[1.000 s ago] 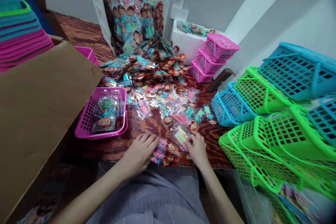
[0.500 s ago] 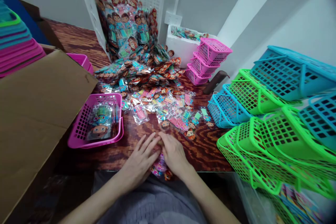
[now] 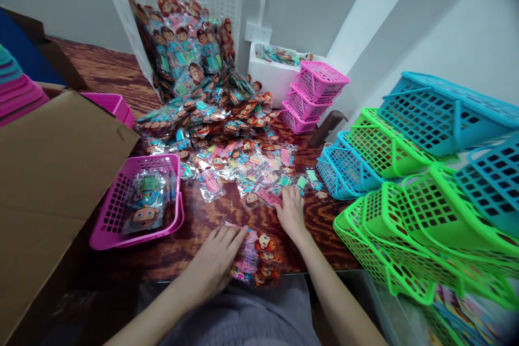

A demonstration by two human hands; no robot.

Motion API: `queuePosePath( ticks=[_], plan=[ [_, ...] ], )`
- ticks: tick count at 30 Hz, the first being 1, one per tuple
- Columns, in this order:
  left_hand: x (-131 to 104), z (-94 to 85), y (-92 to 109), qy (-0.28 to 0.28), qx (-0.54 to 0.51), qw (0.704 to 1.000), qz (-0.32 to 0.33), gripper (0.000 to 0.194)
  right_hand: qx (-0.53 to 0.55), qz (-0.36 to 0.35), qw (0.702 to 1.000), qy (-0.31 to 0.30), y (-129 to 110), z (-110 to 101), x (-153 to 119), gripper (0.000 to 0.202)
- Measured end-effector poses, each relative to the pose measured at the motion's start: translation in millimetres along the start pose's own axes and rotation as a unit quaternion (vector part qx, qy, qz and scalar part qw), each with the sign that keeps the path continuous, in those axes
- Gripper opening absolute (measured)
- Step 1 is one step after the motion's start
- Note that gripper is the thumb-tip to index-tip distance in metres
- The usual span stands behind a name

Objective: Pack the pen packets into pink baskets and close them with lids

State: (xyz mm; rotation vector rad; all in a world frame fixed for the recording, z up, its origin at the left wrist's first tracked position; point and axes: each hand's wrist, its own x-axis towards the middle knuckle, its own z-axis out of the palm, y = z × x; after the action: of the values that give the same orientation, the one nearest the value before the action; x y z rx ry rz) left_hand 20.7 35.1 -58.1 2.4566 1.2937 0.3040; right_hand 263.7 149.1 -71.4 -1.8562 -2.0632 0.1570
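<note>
Near the table's front edge, my left hand (image 3: pixel 219 254) is closed on the left end of a bunch of clear packets (image 3: pixel 259 259) with pink pieces and red-haired cartoon heads. My right hand (image 3: pixel 292 210) reaches up to the scattered packets (image 3: pixel 251 165), its fingertips on a packet at their near edge; whether it grips one is hard to make out. Behind lies a large heap of packets (image 3: pixel 219 113). On the left, a pink basket (image 3: pixel 178 219) holds several flat packets (image 3: pixel 146 200).
A cardboard box (image 3: pixel 60 157) stands at the left. Green baskets (image 3: pixel 385 221) and blue baskets (image 3: pixel 348 167) are stacked on the right. Behind are small pink baskets (image 3: pixel 320 81), a white foam box (image 3: pixel 271 75), a white crate (image 3: pixel 138 27) and a dark brown object (image 3: pixel 326 128).
My right hand has left my left hand and moved up and right to the scattered packets. The bunch by my left hand now shows more fully. The view has shifted slightly.
</note>
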Motion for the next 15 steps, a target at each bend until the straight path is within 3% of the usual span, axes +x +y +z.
queuePosePath(
  ticks=[5,10,15],
  plan=[
    [5,-4.9,2,-0.026,0.009,1.0,-0.01,0.082,0.034,-0.011,0.999,-0.009,-4,-9,-3,0.011],
    [3,3.5,-3,-0.042,0.021,0.999,0.002,0.09,-0.041,-0.092,0.986,-0.134,-21,-8,10,0.02],
    [4,4.0,-3,-0.056,0.001,0.998,-0.009,0.084,-0.073,-0.104,0.976,-0.177,-35,-12,18,0.025]
  ],
)
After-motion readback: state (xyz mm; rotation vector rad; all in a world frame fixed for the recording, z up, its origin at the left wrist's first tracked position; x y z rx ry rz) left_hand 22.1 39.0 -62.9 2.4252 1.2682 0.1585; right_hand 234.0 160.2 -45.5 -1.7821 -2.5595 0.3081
